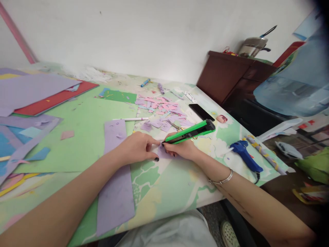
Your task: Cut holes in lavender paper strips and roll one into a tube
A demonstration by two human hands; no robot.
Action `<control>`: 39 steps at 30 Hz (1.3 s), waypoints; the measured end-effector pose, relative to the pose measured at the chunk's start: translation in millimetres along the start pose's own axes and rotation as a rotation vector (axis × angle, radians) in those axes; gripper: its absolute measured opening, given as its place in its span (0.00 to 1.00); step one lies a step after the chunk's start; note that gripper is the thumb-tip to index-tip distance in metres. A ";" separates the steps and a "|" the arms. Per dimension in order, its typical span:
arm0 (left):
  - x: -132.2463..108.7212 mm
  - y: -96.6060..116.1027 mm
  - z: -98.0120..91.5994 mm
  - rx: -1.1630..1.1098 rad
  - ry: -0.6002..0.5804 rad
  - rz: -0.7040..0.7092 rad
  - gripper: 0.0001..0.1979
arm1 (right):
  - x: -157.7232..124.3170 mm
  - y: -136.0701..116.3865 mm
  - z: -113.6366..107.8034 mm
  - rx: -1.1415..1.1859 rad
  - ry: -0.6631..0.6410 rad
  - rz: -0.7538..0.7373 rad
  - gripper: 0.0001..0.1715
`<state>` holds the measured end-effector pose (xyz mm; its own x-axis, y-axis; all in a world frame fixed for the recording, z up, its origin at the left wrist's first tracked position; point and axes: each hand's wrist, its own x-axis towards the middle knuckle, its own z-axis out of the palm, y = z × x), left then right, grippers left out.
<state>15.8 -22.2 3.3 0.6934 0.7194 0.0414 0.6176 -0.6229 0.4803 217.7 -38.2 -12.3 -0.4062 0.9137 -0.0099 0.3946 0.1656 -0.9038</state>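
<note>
A green knife [189, 132] is gripped by the right hand [182, 148] above a purple scrap [164, 153]; at nine o'clock, the left hand [136, 146] is held with thumb and forefinger parted.

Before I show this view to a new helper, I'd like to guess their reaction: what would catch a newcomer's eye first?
Probably the bright green and black box cutter in the right hand, just right of the middle. Next might come the dark blue plastic glue gun, lying farther right on the green-patterned tablecloth, and the scattered pink and purple paper scraps beyond the hands.
</note>
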 end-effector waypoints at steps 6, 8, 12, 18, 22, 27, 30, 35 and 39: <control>-0.2 1.3 -5.3 0.039 0.038 0.018 0.25 | 5.1 -2.4 -5.3 -0.004 -0.107 -0.034 0.05; -1.3 1.7 -7.4 0.013 0.007 0.017 0.25 | 5.7 -6.0 -7.9 -0.006 -0.186 -0.047 0.05; -3.6 4.2 -11.1 -0.023 -0.045 0.055 0.21 | 4.5 -14.2 -10.6 -0.029 -0.286 -0.063 0.07; -3.8 7.0 -12.3 -0.002 -0.041 0.058 0.11 | -5.3 -12.4 10.6 -0.046 -0.030 0.033 0.07; -3.0 4.9 -10.3 0.042 -0.038 0.052 0.08 | -10.4 -7.3 20.5 -0.002 0.021 0.043 0.04; -4.0 2.5 -9.1 0.103 -0.042 0.109 0.08 | -11.4 -10.9 21.6 0.047 0.049 0.027 0.03; -5.3 3.6 -10.3 0.137 -0.051 0.060 0.09 | -10.2 -11.9 22.0 0.066 0.034 0.032 0.05; -6.7 6.7 -12.1 0.144 -0.059 -0.005 0.10 | -8.3 -10.1 24.2 -0.038 0.117 -0.105 0.01; -6.6 7.0 -12.0 0.127 -0.067 -0.041 0.10 | -8.1 -11.9 26.7 -0.085 0.146 -0.119 0.01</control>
<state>11.1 -27.7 16.9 0.6876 0.7252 -0.0367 0.6846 -0.6306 0.3655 194.2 -57.4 -12.8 -0.3329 0.9288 0.1628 0.4213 0.3010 -0.8555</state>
